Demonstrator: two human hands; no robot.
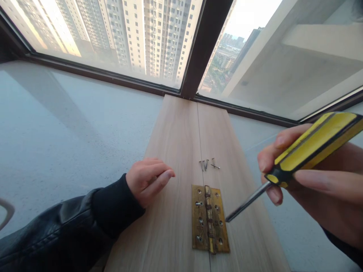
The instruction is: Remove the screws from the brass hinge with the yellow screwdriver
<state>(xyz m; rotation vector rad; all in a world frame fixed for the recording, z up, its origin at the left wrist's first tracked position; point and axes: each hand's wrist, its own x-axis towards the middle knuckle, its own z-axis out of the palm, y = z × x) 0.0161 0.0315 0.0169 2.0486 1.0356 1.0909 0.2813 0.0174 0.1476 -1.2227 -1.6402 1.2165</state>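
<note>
A brass-coloured butt hinge [210, 219] lies open and flat on the wooden boards, its knuckle along the seam between them. Screws sit in some holes of its left leaf, with at least one head standing proud; the right leaf's holes look bare. My right hand [320, 185] grips a screwdriver [314, 147] by its yellow and black handle. The tip points down-left, close to the hinge's right edge. My left hand [150, 179] rests on the left board with fingers curled and nothing visible in them. Several loose screws [206, 164] lie above the hinge.
The left board [176, 132] and right board [218, 132] lie side by side on a pale speckled surface [85, 124]. Beyond them stands a window with a dark frame [195, 49], tall buildings outside. A white curved object [7, 211] shows at the left edge.
</note>
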